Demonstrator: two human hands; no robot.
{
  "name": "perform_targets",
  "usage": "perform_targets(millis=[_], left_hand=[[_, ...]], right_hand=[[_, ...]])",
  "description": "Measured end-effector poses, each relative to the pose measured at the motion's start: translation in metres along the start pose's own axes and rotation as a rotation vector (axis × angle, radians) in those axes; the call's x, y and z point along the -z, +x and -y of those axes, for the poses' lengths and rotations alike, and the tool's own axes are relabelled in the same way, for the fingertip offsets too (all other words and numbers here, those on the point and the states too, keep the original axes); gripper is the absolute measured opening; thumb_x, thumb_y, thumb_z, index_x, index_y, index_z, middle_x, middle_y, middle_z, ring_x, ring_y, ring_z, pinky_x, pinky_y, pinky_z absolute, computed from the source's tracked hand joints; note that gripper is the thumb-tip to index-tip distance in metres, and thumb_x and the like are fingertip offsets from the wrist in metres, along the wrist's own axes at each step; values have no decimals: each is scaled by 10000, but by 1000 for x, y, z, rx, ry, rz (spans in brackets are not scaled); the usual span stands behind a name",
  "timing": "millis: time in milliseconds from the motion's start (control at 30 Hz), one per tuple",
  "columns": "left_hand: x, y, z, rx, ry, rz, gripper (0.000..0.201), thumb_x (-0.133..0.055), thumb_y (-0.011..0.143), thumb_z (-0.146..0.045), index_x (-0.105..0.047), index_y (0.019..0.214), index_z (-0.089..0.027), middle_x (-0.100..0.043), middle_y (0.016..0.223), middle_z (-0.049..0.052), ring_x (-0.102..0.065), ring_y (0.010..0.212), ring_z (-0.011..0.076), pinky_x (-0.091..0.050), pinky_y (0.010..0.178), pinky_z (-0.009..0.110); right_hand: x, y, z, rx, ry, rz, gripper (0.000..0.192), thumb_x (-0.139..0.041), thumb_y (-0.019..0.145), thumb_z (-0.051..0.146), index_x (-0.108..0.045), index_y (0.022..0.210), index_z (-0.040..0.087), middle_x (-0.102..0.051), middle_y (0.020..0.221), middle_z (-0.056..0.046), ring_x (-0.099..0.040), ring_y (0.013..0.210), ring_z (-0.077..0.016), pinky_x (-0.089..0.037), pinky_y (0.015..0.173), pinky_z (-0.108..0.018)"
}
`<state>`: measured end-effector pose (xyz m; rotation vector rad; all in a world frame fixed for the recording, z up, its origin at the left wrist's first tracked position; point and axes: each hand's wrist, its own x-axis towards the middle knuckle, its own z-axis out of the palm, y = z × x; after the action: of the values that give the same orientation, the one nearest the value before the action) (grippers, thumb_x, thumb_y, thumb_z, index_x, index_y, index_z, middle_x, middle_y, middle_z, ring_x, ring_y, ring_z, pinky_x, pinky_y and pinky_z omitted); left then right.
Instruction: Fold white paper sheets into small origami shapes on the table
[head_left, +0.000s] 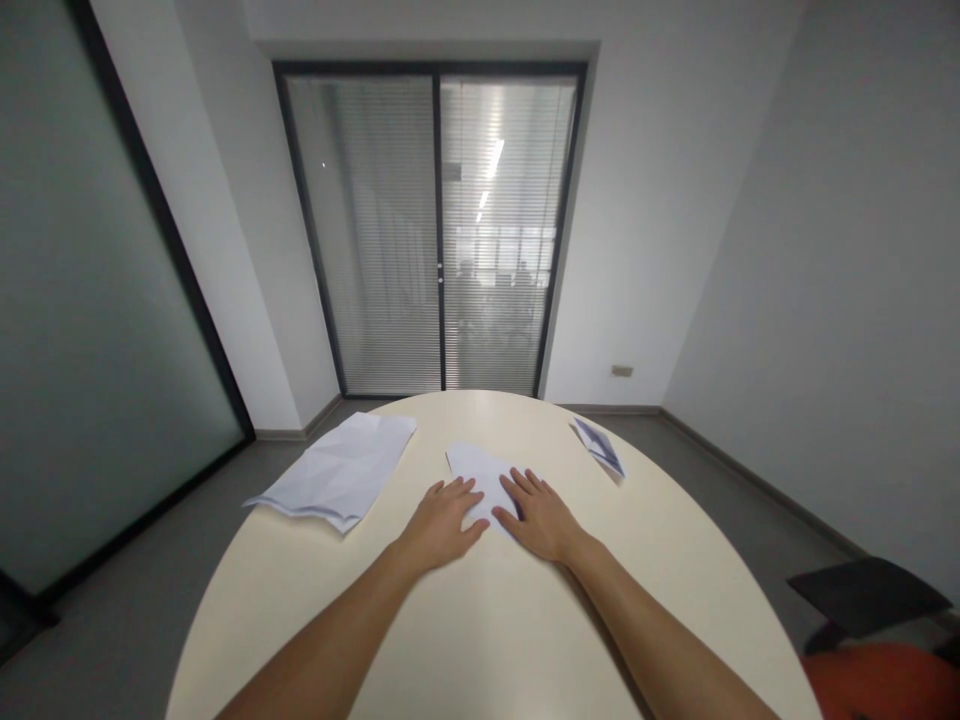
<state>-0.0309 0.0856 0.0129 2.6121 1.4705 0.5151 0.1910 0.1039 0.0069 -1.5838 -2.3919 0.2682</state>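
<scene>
Fingers loosely spread, my left hand and right hand touch the central paper from either side, likely steadying it.

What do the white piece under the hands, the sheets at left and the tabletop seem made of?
White piece: most likely paper, matte, with a thin, straight edge.
Sheets: likely matte white paper too, showing creases and slightly lifted edges.
Tabletop: smooth and cream-coloured, perhaps laminate given its even surface and faint sheen; the core can't be told.
</scene>
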Motion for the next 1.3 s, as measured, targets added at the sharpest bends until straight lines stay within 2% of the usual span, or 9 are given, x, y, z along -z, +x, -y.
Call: perform_targets(millis=[233, 433, 633, 767, 867, 1067, 1200, 1300], left_hand=[[-2, 1, 2, -53, 2, -70, 385, -524, 950, -428, -640, 1273, -252, -582, 1405, 72, -498, 1323, 274, -350, 1116, 480], [-2, 1, 4, -88, -10, -91, 384, -576, 928, -442, -657, 1257, -263, -596, 1389, 74, -519, 1300, 278, -373, 1098, 463], [-1, 3, 0, -118, -13, -108, 317, -579, 937, -394, -685, 1208, -266, -636, 1338, 60, -559, 1247, 261, -409, 1064, 446], [-2, 2, 0, -107, -11, -113, 331, -574, 936, -392, -677, 1220, -258, -635, 1339, 63, -555, 1252, 264, -415, 1056, 452], [-3, 2, 1, -86, -2, -117, 355, -565, 937, -399, -663, 1244, -251, -624, 1354, 70, -539, 1274, 268, -409, 1065, 459], [-3, 2, 2, -30, 12, -125, 416, -559, 926, -440, -645, 1274, -229, -594, 1386, 100, -526, 1292, 279, -393, 1092, 470], [-3, 2, 3, -24, 5, -125, 431, -591, 904, -419, -628, 1297, -245, -591, 1390, 93, -528, 1289, 280, -391, 1101, 471], [-4, 2, 4, -30, 0, -136, 427, -588, 903, -403, -630, 1295, -239, -596, 1382, 96, -534, 1279, 279, -391, 1104, 469]], right_hand=[[3, -1, 3, -10, -28, -6, 783, -382, 935, 653, -386, 1510, 121, -294, 1588, -161, -188, 1488, -359, -183, 1192, -493], [4, -2, 5, -21, -32, -6, 765, -399, 935, 631, -382, 1513, 129, -295, 1590, -150, -193, 1485, -365, -189, 1189, -495], [3, -1, 6, -46, -28, -16, 806, -431, 932, 597, -348, 1513, 43, -311, 1576, -181, -214, 1475, -380, -197, 1194, -490], [1, -1, 5, -36, 1, -35, 769, -452, 933, 582, -369, 1507, 77, -312, 1576, -178, -218, 1478, -365, -199, 1189, -521], [3, -1, 5, 16, 30, -25, 723, -445, 946, 550, -376, 1504, 96, -315, 1575, -178, -234, 1476, -351, -187, 1186, -555], [10, -3, 9, 220, 114, 28, 627, -440, 957, 527, -434, 1482, 184, -371, 1556, -145, -302, 1457, -310, -152, 1191, -569], [13, -4, 11, 295, 121, 101, 758, -535, 880, 622, -398, 1505, 215, -342, 1569, -142, -268, 1466, -343, -175, 1177, -591], [13, -3, 10, 310, 122, 105, 814, -584, 840, 638, -388, 1510, 217, -340, 1569, -139, -270, 1461, -366, -170, 1173, -611]])
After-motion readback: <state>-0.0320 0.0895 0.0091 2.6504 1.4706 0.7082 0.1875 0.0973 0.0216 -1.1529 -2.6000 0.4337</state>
